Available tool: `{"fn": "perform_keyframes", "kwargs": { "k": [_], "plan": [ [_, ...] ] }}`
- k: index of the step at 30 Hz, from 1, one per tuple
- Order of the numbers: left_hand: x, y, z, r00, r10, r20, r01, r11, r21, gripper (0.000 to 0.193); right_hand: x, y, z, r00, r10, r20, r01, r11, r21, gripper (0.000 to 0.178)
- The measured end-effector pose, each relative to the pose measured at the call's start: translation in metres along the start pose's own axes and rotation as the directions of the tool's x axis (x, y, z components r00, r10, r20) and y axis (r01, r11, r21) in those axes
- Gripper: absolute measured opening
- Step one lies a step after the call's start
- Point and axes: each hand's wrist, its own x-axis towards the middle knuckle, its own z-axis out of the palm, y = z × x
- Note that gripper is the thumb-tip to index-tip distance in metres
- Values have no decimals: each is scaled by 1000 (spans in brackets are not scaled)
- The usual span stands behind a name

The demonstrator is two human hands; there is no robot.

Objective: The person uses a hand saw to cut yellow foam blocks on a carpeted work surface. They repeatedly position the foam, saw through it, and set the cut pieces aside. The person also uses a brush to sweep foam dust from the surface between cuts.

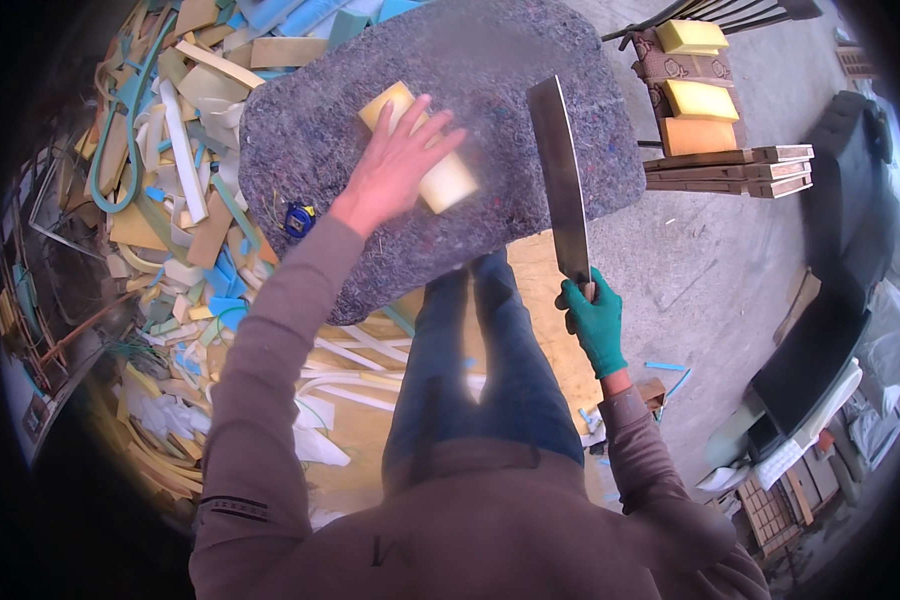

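My bare left hand [390, 165] lies with fingers spread over a pale yellow foam block [448, 184]. The block rests at a slant on a table covered in mottled grey-purple felt [500, 130], and the hand hides its middle. In a green glove, my right hand [596, 312] is closed round the handle of a long, wide-bladed knife [562, 170]. Its blade points away from me, over the right part of the felt and apart from the block. A blue tape measure [299, 219] sits on the felt near the left edge.
Foam offcuts [195, 190] in yellow, white and blue are heaped left of the table. At the right, several yellow foam blocks [700, 100] lie on a brown patterned cover beside stacked wooden boards [740, 172]. Dark upholstered furniture [820, 320] stands farther right on the concrete floor [710, 250].
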Motion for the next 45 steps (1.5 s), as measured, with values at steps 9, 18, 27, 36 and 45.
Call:
{"fn": "perform_keyframes", "kwargs": {
  "k": [9, 18, 27, 36, 45],
  "plan": [
    [-10, 17, -9, 956, -260, -132, 253, 965, -68, 54, -9, 3, 4, 1000, -11, 9, 10, 1000, 25, 31],
    [-46, 77, 26, 916, -388, -103, 352, 899, -259, 66, -14, 13, 14, 987, -159, 21, 160, 983, -92, 42],
    [7, 54, 55, 904, -300, -306, 176, 911, -374, 49, -7, 13, 67, 855, -518, 13, 494, 807, -322, 55],
    [12, 60, 66, 892, -407, -198, 350, 897, -269, 54, 3, -30, 80, 941, -304, 147, 338, 864, -374, 55],
    [16, 63, 72, 884, -410, -224, 362, 904, -227, 43, 8, -21, 84, 843, -537, 42, 501, 752, -428, 48]
  ]
}}
